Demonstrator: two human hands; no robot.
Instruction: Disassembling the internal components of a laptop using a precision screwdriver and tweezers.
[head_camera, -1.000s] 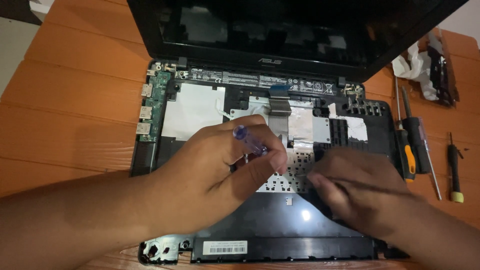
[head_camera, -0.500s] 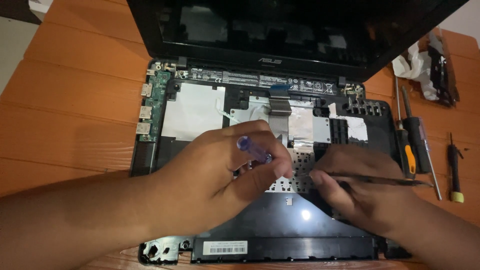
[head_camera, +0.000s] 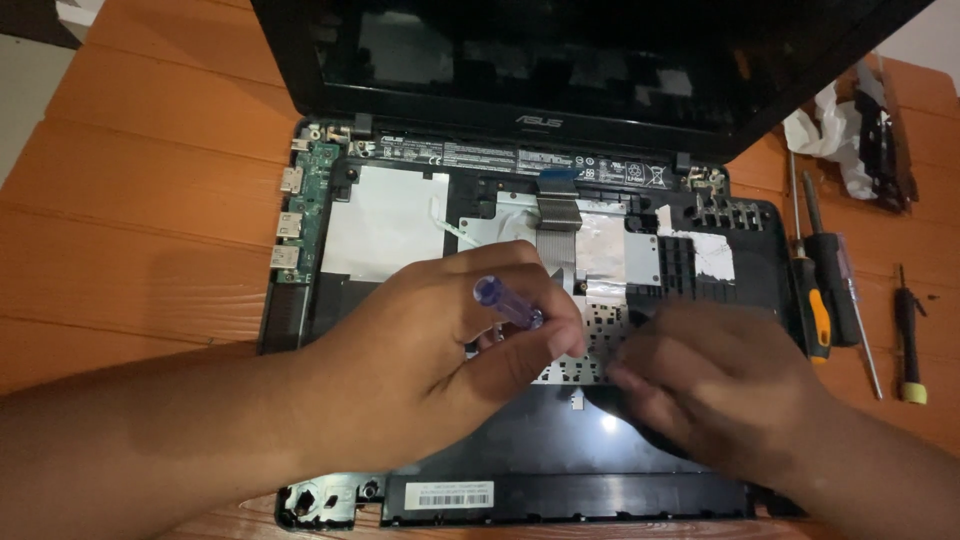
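Observation:
An opened black laptop lies on an orange wooden table, its keyboard removed and foil-covered innards showing. My left hand is closed around a small screwdriver with a clear purple handle, held over the middle of the base. My right hand is blurred and rests just right of it, fingertips pinched together at a perforated metal plate. No tool shows in the right hand now. A flat grey ribbon cable runs up from the plate toward the hinge.
The screen lid stands open at the back. A green port board lines the base's left edge. To the right lie screwdrivers, a small yellow-ended one, crumpled white paper and a dark part.
The thin dark tool that stuck out to the right of my right hand is no longer visible; that hand has shifted slightly left and blurred. My left hand stays put with the purple screwdriver.

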